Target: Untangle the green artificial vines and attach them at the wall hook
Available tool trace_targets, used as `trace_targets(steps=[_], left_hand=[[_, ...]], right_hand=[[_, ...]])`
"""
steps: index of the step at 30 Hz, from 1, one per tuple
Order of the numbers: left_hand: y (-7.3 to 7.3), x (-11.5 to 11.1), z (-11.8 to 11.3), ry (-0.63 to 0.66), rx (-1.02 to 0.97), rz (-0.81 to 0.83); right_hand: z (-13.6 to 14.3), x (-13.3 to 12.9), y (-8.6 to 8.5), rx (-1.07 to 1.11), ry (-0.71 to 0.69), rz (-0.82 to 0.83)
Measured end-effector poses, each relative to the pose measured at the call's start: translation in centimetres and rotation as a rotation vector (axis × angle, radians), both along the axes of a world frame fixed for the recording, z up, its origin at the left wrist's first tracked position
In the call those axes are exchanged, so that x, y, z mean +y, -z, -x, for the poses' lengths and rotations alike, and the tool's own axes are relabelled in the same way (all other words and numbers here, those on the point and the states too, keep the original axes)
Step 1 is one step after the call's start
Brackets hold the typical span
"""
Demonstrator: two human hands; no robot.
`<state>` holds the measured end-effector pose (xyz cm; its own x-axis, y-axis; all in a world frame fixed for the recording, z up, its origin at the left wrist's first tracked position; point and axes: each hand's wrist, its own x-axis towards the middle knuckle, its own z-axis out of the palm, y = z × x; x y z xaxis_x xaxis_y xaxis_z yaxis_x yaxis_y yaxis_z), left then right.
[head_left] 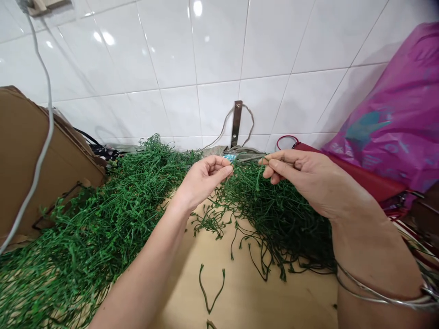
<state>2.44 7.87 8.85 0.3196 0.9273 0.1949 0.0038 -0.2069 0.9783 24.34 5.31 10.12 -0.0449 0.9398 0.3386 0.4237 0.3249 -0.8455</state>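
Note:
My left hand is raised near the middle of the view, thumb and forefinger pinched on something too small to make out. To its right, my right hand pinches a thin green stem that hangs from its fingertips. Below and behind my right hand lies a dark green pile of stems. A larger, brighter green pile spreads along the left. Between the piles sits a small loose cluster. One bent V-shaped stem lies alone on the wooden table.
At the left stands a cardboard box with a grey cable before it. A white tiled wall rises behind, with a metal bracket. A red bag and pink plastic bag are at the right.

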Motion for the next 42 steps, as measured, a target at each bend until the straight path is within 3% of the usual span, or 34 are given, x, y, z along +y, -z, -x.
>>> trace_targets(steps=[8,10,14,16,19,21,24,32,36,42], left_hand=[[-0.3,0.1,0.2,0.001,-0.067,0.019],[-0.4,0.1,0.3,0.005,-0.108,0.063],[-0.5,0.1,0.3,0.012,-0.15,0.104],[-0.5,0.0,0.1,0.019,-0.148,0.096],[-0.4,-0.1,-0.2,0.038,-0.135,0.08],[-0.3,-0.2,-0.3,0.056,-0.13,0.066],[-0.3,-0.2,-0.3,0.073,-0.129,0.04],[-0.5,-0.3,-0.3,0.02,-0.092,0.055],[-0.7,-0.4,-0.3,0.026,-0.056,0.015],[-0.7,-0.6,-0.3,0.046,-0.01,-0.023]], right_hand=[[-0.1,-0.8,-1.0,-0.194,0.054,0.049],[-1.2,-0.8,-0.8,-0.345,0.162,0.03],[-3.7,-0.9,-0.4,-0.764,0.516,-0.059],[-3.6,-1.1,-0.5,-0.762,0.544,-0.1],[-0.8,-1.3,-0.8,-0.492,0.38,-0.162],[1.7,-1.2,-0.8,-0.33,0.186,-0.166],[4.2,-0.9,-0.3,-0.215,-0.022,-0.131],[4.0,-0.3,0.3,-0.141,-0.094,-0.063],[4.3,-0.2,0.8,0.009,-0.231,-0.002],[4.3,0.1,1.2,0.3,-0.209,0.116]])
